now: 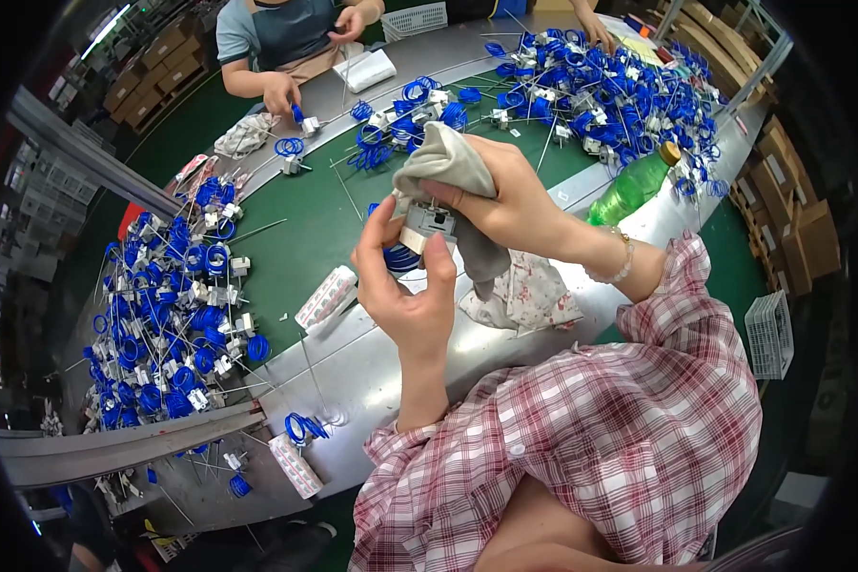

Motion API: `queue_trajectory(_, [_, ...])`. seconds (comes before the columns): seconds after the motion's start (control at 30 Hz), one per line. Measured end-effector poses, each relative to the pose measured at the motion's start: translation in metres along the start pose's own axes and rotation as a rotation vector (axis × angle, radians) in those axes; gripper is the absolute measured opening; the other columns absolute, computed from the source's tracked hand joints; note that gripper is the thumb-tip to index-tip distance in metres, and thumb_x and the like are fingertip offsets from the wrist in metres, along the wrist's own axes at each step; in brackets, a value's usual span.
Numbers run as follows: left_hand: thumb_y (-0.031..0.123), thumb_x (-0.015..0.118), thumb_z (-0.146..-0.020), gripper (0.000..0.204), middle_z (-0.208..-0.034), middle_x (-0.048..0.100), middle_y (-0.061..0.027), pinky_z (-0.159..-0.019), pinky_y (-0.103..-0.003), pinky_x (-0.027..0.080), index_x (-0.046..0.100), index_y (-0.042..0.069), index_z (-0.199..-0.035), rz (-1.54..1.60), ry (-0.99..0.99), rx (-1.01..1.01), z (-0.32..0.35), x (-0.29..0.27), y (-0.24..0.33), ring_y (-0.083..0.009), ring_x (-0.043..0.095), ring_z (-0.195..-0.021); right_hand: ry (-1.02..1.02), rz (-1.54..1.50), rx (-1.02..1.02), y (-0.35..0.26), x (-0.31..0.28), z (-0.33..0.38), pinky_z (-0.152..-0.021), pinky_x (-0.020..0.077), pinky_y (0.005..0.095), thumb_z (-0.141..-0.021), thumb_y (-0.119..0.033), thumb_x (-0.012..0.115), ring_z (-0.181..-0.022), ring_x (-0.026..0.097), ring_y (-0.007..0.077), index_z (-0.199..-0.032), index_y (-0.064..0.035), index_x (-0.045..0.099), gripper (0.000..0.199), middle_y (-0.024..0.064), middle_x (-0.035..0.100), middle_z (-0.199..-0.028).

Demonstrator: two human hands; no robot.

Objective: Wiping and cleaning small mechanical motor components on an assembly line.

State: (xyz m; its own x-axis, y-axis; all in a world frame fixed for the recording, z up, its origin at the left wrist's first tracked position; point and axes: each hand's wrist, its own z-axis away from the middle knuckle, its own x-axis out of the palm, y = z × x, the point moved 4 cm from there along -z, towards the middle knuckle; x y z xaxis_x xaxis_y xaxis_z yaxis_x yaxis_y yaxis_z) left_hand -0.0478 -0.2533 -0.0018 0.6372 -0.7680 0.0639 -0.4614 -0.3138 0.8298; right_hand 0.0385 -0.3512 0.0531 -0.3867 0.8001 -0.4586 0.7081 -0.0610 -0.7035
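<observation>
My left hand (405, 291) pinches a small white-and-metal capillary thermostat (433, 221) between thumb and fingers. Its blue coiled tube (402, 257) hangs under the fingers. A grey cloth (448, 160) is bunched in my right hand (517, 195), which presses it against the thermostat's top edge. The cloth's darker end (483, 262) droops below my right hand. Beneath my hands a floral-patterned cloth (524, 294) lies crumpled on the metal table edge (419, 348). A roll of pink-and-white printed labels (327, 297) rests left of my left hand.
Thermostats with blue coils are heaped at left (167, 324) and far right (605, 95), with a smaller cluster (405, 119) ahead. A green bottle (629, 191) lies tilted at right. Across the table a person (300, 43) handles another thermostat; another hand (596, 30) reaches the far heap.
</observation>
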Motion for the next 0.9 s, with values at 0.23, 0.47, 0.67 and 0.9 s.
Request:
queue_trajectory(0.23, [0.012, 0.066, -0.07, 0.045, -0.083, 0.052, -0.0058, -0.064, -0.022, 0.04, 0.049, 0.001, -0.11, 0.047, 0.04, 0.001, 0.001, -0.006, -0.003, -0.0103, 0.048, -0.07, -0.014, -0.115, 0.197, 0.011, 0.007, 0.002, -0.064, 0.0442, 0.0267, -0.08, -0.01, 0.057, -0.07, 0.056, 0.0143, -0.092, 0.0001, 0.057, 0.015, 0.0079, 0.06, -0.082])
queue_trajectory(0.47, [0.013, 0.064, -0.072, 0.043, -0.079, 0.051, -0.0037, -0.061, -0.02, 0.038, 0.047, 0.0, -0.11, 0.106, 0.037, -0.084, -0.001, -0.004, -0.009, -0.0082, 0.047, -0.067, -0.018, -0.076, 0.114, 0.009, 0.009, -0.001, -0.061, 0.0448, 0.0281, -0.08, -0.019, 0.059, -0.068, 0.057, 0.0137, -0.096, -0.0021, 0.054, 0.024, 0.0084, 0.06, -0.078])
queue_trajectory(0.67, [0.012, 0.065, -0.071, 0.045, -0.077, 0.051, -0.0035, -0.06, -0.02, 0.039, 0.046, 0.001, -0.111, 0.083, 0.011, -0.092, -0.003, -0.002, -0.008, -0.0081, 0.047, -0.065, -0.139, -0.386, 0.375, 0.028, 0.015, 0.0, -0.071, 0.0422, 0.0249, -0.078, -0.021, 0.063, -0.082, 0.05, 0.0077, -0.102, -0.0022, 0.05, 0.033, 0.0027, 0.056, -0.088])
queue_trajectory(0.9, [0.011, 0.067, -0.07, 0.047, -0.079, 0.052, -0.0048, -0.058, -0.019, 0.039, 0.046, 0.001, -0.111, -0.025, 0.024, 0.022, -0.004, -0.002, -0.007, -0.0085, 0.048, -0.065, -0.07, -0.15, 0.253, 0.024, 0.012, -0.003, -0.067, 0.042, 0.0227, -0.082, -0.023, 0.059, -0.075, 0.05, 0.0063, -0.096, -0.0039, 0.055, 0.024, 0.0, 0.058, -0.084])
